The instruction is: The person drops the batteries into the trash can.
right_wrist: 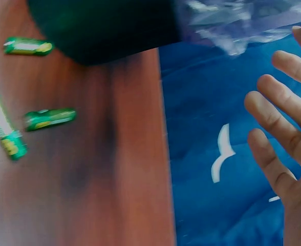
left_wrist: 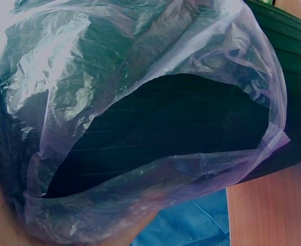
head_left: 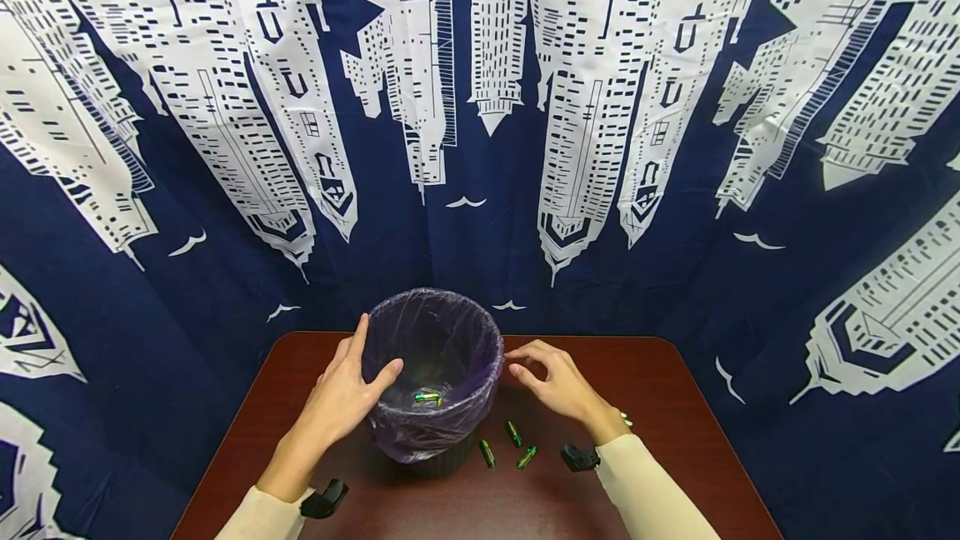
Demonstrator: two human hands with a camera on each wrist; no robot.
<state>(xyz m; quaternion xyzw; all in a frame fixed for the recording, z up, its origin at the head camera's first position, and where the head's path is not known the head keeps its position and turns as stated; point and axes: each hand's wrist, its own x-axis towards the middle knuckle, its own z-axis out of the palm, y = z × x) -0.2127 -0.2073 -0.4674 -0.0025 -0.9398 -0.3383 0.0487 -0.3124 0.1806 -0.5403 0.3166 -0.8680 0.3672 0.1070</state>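
Note:
A dark trash bin [head_left: 431,467] stands on the table, lined with a translucent purple plastic bag [head_left: 442,432] folded down over its rim. My left hand [head_left: 347,390] holds the bin's left side, its thumb over the rim and its fingers along the outside. In the left wrist view the bag [left_wrist: 166,174] hangs loose around the ribbed bin wall [left_wrist: 191,118]. My right hand [head_left: 555,380] is by the bin's right rim; in the right wrist view its fingers [right_wrist: 273,110] are spread and hold nothing. Green batteries [head_left: 427,397] lie inside the bin.
Several green batteries [head_left: 527,457] lie on the brown table [head_left: 645,382] to the right of the bin, one partly hidden behind my right wrist. A navy curtain [head_left: 450,257] printed with white buildings hangs behind the table. Dark straps [head_left: 324,499] sit at both wrists.

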